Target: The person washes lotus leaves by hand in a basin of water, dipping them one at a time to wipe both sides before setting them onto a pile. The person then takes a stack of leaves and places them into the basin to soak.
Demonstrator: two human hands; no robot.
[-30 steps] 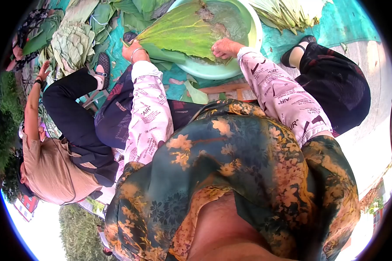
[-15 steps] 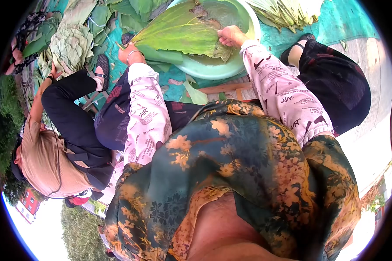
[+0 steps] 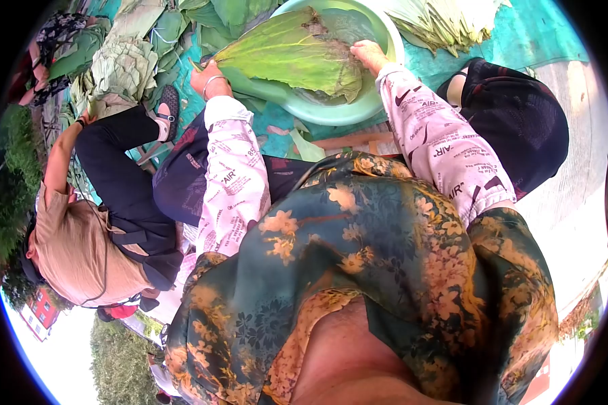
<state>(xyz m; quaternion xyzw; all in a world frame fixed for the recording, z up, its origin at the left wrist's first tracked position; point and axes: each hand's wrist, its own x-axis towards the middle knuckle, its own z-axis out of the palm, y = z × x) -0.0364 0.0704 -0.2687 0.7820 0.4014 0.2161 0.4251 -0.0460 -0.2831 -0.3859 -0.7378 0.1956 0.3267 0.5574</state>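
With our left hand (image 3: 211, 79), we are gripping the leaf (image 3: 277, 54) by its stem end, keeping it over the basin (image 3: 327, 116) — handling looks unfinished. Our right hand (image 3: 369, 55) is meeting its brown-patched edge — grasping or not, we cannot tell.

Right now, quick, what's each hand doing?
Left hand: closed on the big leaf's narrow end.
Right hand: by the leaf's wide end, over the basin; grip can't be told.

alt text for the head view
A person's left hand holds a big green leaf by its narrow end over a basin of water, the right hand beside its browned wide end. More leaves lie on teal sheeting; another person is at left.
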